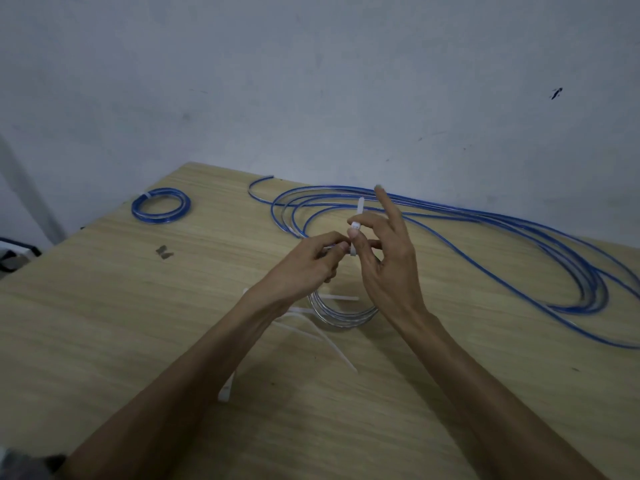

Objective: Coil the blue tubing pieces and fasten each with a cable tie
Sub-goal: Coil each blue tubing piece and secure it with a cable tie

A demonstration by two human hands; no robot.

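A small coil of blue tubing (341, 317) is held upright over the middle of the wooden table (138, 323); only its lower arc shows below my hands. My left hand (308, 265) grips the top of the coil with curled fingers. My right hand (381, 251) pinches a white cable tie (356, 226) between thumb and finger, index finger pointing up; the tie wraps the coil's top and its tail sticks upward. Long loose blue tubing (485, 230) lies in wide loops at the back right.
A finished blue coil with a white tie (161, 205) lies at the back left. Several spare white cable ties (311, 330) lie on the table under my forearms. A pale wall stands behind the table. A dark object (15, 258) sits off the left edge.
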